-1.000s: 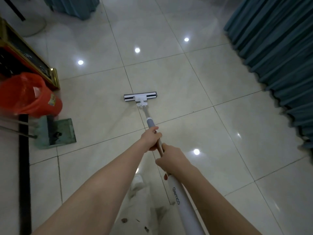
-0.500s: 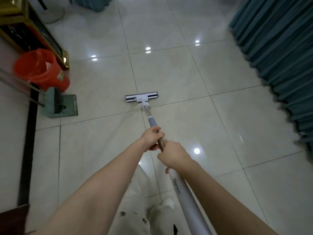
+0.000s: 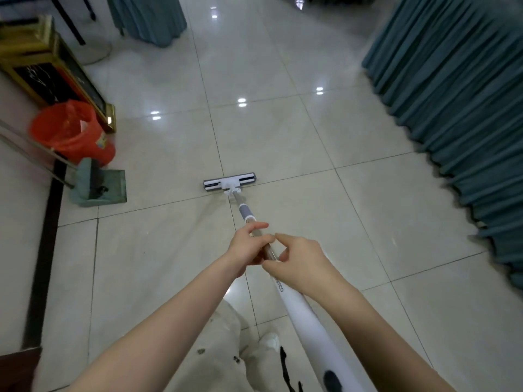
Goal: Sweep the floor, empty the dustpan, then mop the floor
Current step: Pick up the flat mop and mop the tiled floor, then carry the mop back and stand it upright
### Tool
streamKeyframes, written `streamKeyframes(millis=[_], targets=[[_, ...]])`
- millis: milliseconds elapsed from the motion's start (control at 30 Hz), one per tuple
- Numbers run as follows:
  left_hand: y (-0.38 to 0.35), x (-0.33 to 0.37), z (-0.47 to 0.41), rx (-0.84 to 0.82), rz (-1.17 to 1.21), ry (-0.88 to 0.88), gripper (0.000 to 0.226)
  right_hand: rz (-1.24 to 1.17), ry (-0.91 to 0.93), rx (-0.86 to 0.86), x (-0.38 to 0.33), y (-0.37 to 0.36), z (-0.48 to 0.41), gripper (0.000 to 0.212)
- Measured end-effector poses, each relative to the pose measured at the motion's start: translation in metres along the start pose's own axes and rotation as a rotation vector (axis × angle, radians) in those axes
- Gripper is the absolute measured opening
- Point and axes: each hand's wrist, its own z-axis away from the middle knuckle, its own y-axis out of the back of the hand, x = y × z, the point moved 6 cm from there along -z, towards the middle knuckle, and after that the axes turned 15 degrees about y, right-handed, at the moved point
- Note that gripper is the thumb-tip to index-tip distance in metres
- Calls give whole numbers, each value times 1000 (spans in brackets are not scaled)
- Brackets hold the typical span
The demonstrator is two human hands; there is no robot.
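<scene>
A flat white mop head (image 3: pixel 229 181) rests on the glossy tiled floor (image 3: pixel 325 216) straight ahead of me. Its pole runs back from a grey sleeve to a thick white handle (image 3: pixel 304 318). My left hand (image 3: pixel 246 247) wraps the thin part of the pole, index finger stretched out. Just behind it my right hand (image 3: pixel 300 263) sits on the pole with fingers loosened and partly lifted. A green dustpan (image 3: pixel 99 185) lies on the floor at the left, beside a red bin (image 3: pixel 70 131).
Teal pleated curtains (image 3: pixel 458 108) run along the right side. A gold-framed black stand (image 3: pixel 42 63) and a dark floor strip (image 3: pixel 46 250) are on the left. More teal cloth (image 3: pixel 147 15) hangs at the back. My pale trousers and shoe (image 3: pixel 270 342) show below.
The view has shifted back, so the bin and dustpan sit farther ahead. My right hand's fingers have loosened on the pole; both hands gripped it firmly before.
</scene>
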Motion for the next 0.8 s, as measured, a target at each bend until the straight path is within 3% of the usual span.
streamKeyframes(millis=[133, 333, 533, 800], targets=[[-13, 24, 26, -50, 0, -117, 37, -66, 147, 97, -15, 36, 23, 45], [-11, 68, 54, -80, 12, -320, 18, -217, 359, 229, -45, 84, 33, 27], [-1, 121, 80, -42, 38, -438, 21, -305, 647, 354, -89, 123, 35, 36], [29, 192, 94, -51, 60, -618, 70, -243, 934, 447, -157, 154, -4, 42]])
